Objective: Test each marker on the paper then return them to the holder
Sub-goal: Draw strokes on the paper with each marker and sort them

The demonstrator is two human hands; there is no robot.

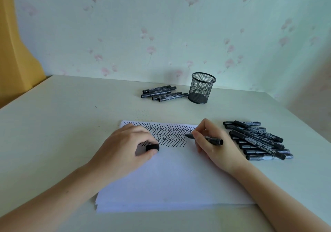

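Two bare forearms reach in from the near edge, and between them we see a stack of white paper [170,181] lying flat on the pale table [71,117]. Our left hand [123,149] rests on the sheet, thumb and fingers pinching a small black cap [152,147] just above the paper. Our right hand [213,142] grips an uncapped black marker [206,139], fingers curled round its barrel, tip pointing left and sitting at the right end of the ink marks. Those marks are rows of black zigzag strokes [170,133] filling the far strip of the top sheet.

Just beside the right hand, off the paper, lies a loose pile of black markers [259,140], several crossed over one another. Farther back, near the wall, a black mesh holder [202,87] stands upright, and through the mesh it looks empty. To its left a smaller group of markers [162,94] lies side by side on the table, the nearest one almost touching the holder's base. Behind everything rises pale floral wallpaper [161,26], with a yellow curtain [12,52] at far left.
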